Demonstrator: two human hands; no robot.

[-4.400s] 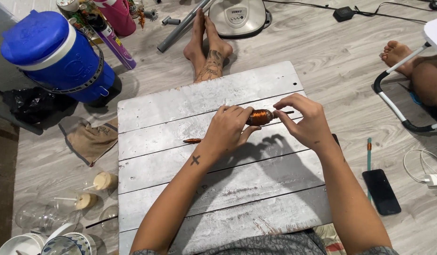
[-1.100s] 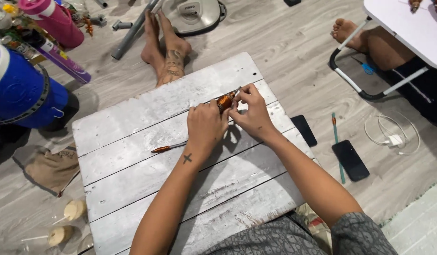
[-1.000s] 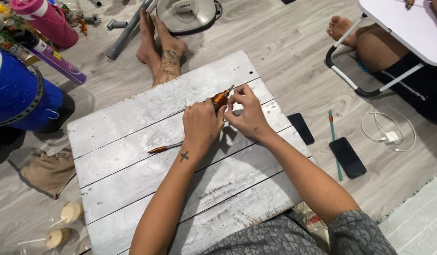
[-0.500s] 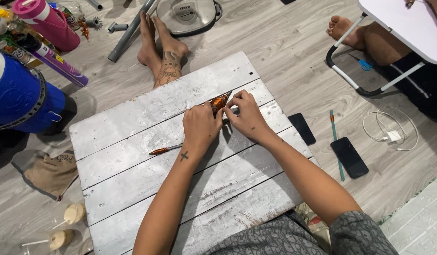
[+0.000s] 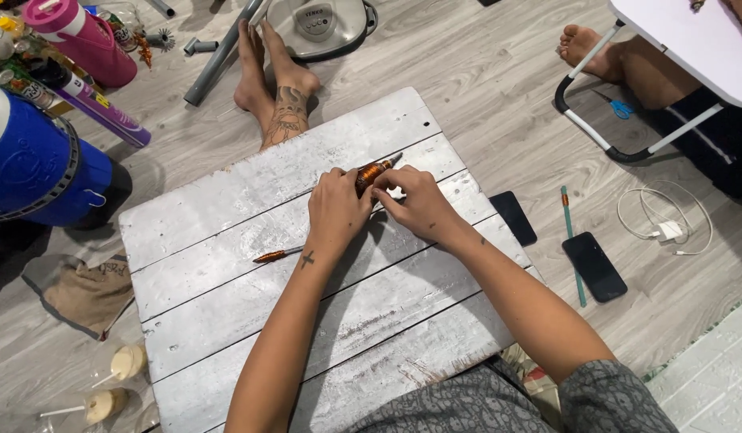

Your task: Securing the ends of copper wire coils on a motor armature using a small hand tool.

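- Left hand (image 5: 337, 210) and right hand (image 5: 416, 200) both closed around the orange-brown cone (image 5: 372, 171), held low over the white plank board (image 5: 226, 208) near its far edge.
- Risk — a hard squeeze could burst the cone (paste on board).
- A second cone (image 5: 276, 255) lies on the board, left of the hands.
- Pink bottle (image 5: 80, 40) and blue cooler (image 5: 34, 164) — beyond the board's far-left corner; two dark phones (image 5: 594, 265) right of the board.

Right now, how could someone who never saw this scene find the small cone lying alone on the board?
Start at the whitewashed plank board on the grey floor. Left of the left hand, near its wrist, lies a thin copper-brown foil cone. Unlike the thicker cone pinched between both hands, it lies untouched.
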